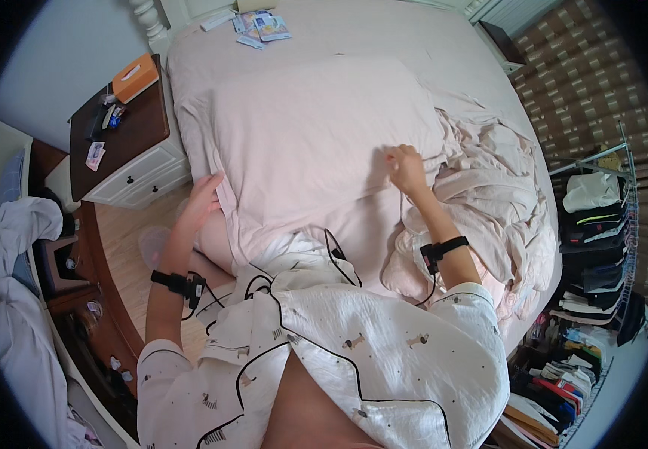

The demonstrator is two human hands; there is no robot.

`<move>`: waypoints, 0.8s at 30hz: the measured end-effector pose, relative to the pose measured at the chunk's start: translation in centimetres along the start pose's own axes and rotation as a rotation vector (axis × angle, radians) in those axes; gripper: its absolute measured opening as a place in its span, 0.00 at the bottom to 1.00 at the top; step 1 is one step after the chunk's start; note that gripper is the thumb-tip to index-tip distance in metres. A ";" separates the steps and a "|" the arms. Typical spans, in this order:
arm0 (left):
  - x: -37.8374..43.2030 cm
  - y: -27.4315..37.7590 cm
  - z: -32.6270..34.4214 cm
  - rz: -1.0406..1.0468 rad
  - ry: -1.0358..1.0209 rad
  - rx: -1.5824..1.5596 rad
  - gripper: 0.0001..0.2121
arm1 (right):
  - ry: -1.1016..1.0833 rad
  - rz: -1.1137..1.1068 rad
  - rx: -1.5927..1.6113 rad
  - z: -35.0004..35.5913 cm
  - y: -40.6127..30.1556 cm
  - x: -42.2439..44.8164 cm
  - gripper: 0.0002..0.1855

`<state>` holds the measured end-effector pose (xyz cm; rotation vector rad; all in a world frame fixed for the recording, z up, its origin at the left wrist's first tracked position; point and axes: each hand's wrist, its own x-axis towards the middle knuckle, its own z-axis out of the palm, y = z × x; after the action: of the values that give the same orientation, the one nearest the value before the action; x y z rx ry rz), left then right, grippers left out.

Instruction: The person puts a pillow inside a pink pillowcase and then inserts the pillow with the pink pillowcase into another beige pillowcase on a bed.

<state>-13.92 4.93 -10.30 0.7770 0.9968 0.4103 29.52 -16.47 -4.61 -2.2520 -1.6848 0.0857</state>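
A smooth, pale pink cloth piece [324, 134], perhaps a pillowcase or folded cover, spreads over the bed in front of me and drapes at its near left corner over my leg. My left hand [203, 196] pinches its left edge between thumb and fingers. Over its right side, my right hand [407, 171] has its fingers curled and casts a shadow on the fabric. Whether those fingers grip any cloth is unclear. Crumpled pink bedding [486, 191] lies just right of that hand, with a quilted pink piece [405, 266] below it.
The bed [458, 56] bears several printed packets [265, 28] at its head. On the left, a nightstand [144, 132] holds an orange tissue box [136, 77] and small items. Hanging clothes [593, 241] line the right. Black cables [335, 252] run from my wristbands across my lap.
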 end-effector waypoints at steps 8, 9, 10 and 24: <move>2.8 -3.3 -3.5 0.345 0.331 0.273 0.09 | -0.168 -0.466 0.044 3.8 -11.4 -0.1 0.23; 2.1 -3.3 -4.0 0.331 0.333 0.266 0.10 | -0.177 -0.464 0.050 4.7 -11.4 -0.1 0.23; 1.4 -3.4 -4.3 0.307 0.344 0.344 0.12 | -0.129 -0.500 -0.016 5.8 -11.2 0.0 0.21; 2.0 2.1 1.1 -0.084 0.100 0.193 0.31 | 0.093 0.521 0.444 8.0 -6.2 -4.1 0.25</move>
<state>-11.91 7.24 -9.58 0.8917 1.1710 0.2853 20.65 -16.99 -10.98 -2.2321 -0.8837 0.4221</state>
